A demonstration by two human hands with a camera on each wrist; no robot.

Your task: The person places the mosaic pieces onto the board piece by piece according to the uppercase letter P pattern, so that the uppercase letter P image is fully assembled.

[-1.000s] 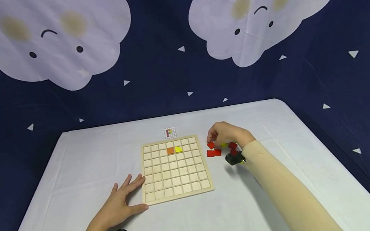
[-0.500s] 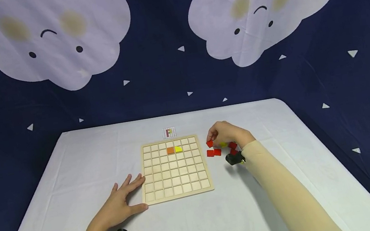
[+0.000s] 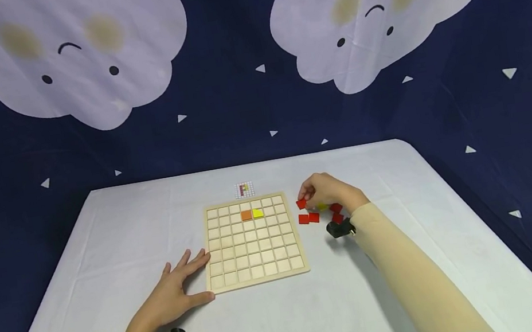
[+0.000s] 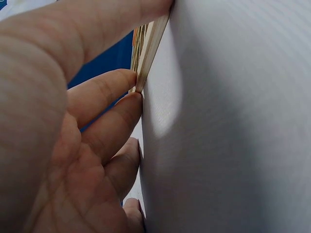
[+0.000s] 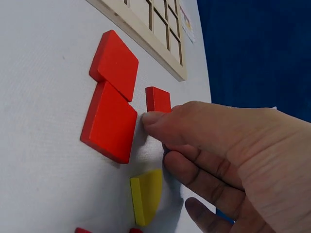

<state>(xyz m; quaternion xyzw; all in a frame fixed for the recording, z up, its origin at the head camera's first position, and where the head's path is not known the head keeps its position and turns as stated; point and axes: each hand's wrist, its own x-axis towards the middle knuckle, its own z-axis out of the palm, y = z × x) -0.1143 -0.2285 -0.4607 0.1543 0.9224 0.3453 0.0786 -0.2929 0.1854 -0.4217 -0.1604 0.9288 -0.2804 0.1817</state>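
Observation:
My left hand (image 3: 171, 294) lies with spread fingers at the left edge of a wooden grid board (image 3: 299, 253); thumb and fingertips touch that edge, as the left wrist view also shows. On the board sit an orange square tile (image 3: 246, 215) and a yellow tile (image 3: 258, 213), side by side. To the board's right, my right hand (image 3: 324, 188) pinches a small red square tile (image 5: 159, 98) between thumb and fingers, low over the table; the fingers behind it are partly hidden. Two touching red tiles (image 5: 114, 65) and a yellow piece with a curved side (image 5: 146, 196) lie nearby.
A small printed card with a coloured grid pattern (image 3: 244, 190) lies behind the board. More red tiles (image 3: 337, 213) lie under and beside the right wrist, partly hidden. The white-covered table (image 3: 271, 328) ends at a dark blue cloud-patterned curtain (image 3: 241, 141).
The red tile at my right fingertips has turned slightly and shifted a little away from me. My left hand has stayed at the board's edge, and the head view has tilted slightly.

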